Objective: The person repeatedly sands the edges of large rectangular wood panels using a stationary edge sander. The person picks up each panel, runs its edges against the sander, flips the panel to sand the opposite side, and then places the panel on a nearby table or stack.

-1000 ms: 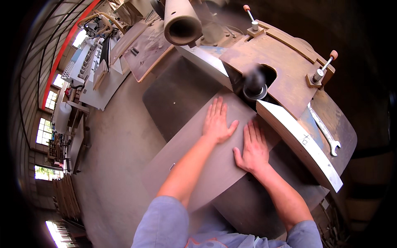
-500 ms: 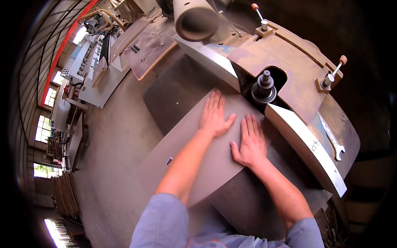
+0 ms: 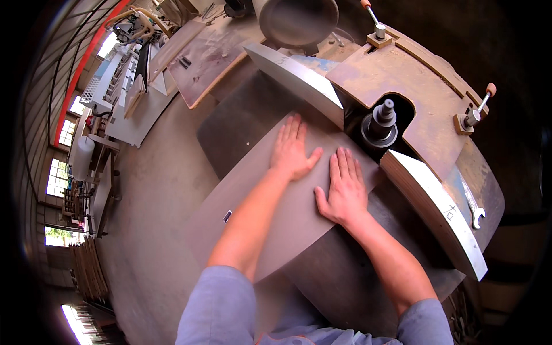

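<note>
Both our palms lie flat, fingers spread, gripping nothing: right hand [image 3: 344, 192] and left hand [image 3: 292, 150] press a thin brown board [image 3: 270, 224] on the machine table [image 3: 339, 282]. At two o'clock, just past the board's edge, sits the cutter spindle [image 3: 382, 122] between two fences [image 3: 437, 210].

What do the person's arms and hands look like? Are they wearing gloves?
No gloves: the left hand and right hand are bare, with no rings or watch showing. Both forearms are bare too. Short grey-blue sleeves cover the upper arms.
</note>
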A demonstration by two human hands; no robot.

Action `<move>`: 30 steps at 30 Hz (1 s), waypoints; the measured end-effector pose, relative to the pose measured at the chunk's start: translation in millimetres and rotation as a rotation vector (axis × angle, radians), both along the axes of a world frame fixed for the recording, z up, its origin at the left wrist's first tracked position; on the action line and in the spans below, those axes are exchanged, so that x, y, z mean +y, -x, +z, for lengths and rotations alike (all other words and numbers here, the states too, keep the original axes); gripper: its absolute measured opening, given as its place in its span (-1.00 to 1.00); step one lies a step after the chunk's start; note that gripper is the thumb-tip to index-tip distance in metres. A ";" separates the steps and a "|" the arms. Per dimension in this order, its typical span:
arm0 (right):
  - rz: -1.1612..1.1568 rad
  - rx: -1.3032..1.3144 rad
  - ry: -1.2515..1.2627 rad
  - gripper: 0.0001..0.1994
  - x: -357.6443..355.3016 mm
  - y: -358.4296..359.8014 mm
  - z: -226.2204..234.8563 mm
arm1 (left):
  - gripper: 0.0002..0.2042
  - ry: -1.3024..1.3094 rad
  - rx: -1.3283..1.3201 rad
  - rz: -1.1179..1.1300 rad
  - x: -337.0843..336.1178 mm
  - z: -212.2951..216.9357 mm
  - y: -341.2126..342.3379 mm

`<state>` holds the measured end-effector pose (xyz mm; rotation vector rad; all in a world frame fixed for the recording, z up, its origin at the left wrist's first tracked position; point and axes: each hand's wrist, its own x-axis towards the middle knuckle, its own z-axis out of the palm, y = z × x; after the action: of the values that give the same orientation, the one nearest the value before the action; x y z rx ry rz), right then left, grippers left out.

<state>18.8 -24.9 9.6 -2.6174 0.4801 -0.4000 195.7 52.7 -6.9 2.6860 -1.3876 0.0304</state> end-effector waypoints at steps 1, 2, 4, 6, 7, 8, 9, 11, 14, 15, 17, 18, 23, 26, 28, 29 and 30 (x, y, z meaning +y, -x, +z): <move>0.000 -0.003 0.000 -0.22 0.1 -2.0 -0.8 | -0.18 -0.005 -0.001 0.001 -0.6 1.0 -1.9; 0.002 0.001 -0.003 -0.22 0.6 -4.4 -1.8 | -0.18 -0.010 -0.001 0.003 -0.6 1.0 -4.0; 0.004 0.005 -0.002 -0.22 0.7 -9.3 -1.9 | -0.18 -0.008 -0.002 0.007 0.0 -0.6 -9.0; 0.004 -0.009 -0.009 -0.22 1.1 -14.1 -3.9 | -0.17 -0.007 -0.006 0.008 0.6 -1.5 -14.1; 0.004 -0.016 -0.012 -0.22 1.2 -16.4 -4.8 | -0.17 -0.007 -0.010 0.008 0.7 -1.7 -16.7; 0.005 -0.018 -0.018 -0.22 1.2 -18.6 -5.0 | -0.17 -0.007 -0.013 0.008 0.9 -2.0 -19.0; 0.008 -0.022 -0.024 -0.22 1.3 -21.5 -4.9 | -0.18 -0.003 -0.015 0.005 1.5 -1.9 -21.6; 0.005 -0.028 -0.023 -0.22 1.8 -25.6 -4.8 | -0.18 0.005 -0.017 0.000 2.1 -2.1 -26.2; -0.002 -0.038 -0.010 -0.23 3.0 -32.9 -6.1 | -0.17 -0.039 -0.014 0.012 1.0 0.5 -32.5; -0.001 -0.038 -0.008 -0.23 3.1 -34.6 -6.1 | -0.17 -0.040 -0.016 0.011 1.2 1.0 -34.4; 0.000 -0.037 -0.008 -0.23 3.8 -38.9 -5.8 | -0.18 -0.041 -0.022 0.010 2.4 1.2 -38.9; 0.002 -0.037 -0.010 -0.23 4.4 -42.0 -5.2 | -0.18 -0.032 -0.022 0.009 3.5 0.8 -41.6; -0.002 -0.059 0.011 -0.23 9.1 -60.9 -5.4 | -0.19 0.001 -0.030 0.003 8.7 -2.0 -62.0; -0.006 -0.064 0.028 -0.24 12.2 -74.8 -8.0 | -0.19 0.016 -0.044 0.003 9.9 -5.6 -75.5; -0.012 -0.069 0.034 -0.24 12.3 -87.0 -5.9 | -0.19 0.011 -0.030 0.013 10.3 -2.5 -85.9; -0.013 -0.076 0.038 -0.24 13.8 -93.1 -6.4 | -0.19 0.008 -0.023 0.016 11.7 -0.6 -92.2; -0.018 -0.081 0.047 -0.25 15.2 -99.5 -7.3 | -0.19 0.011 -0.019 0.017 11.8 -0.9 -99.1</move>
<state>118.3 -9.7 2.3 -2.6317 0.4727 -0.5274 294.9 64.5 -7.8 2.6955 -1.3653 0.0650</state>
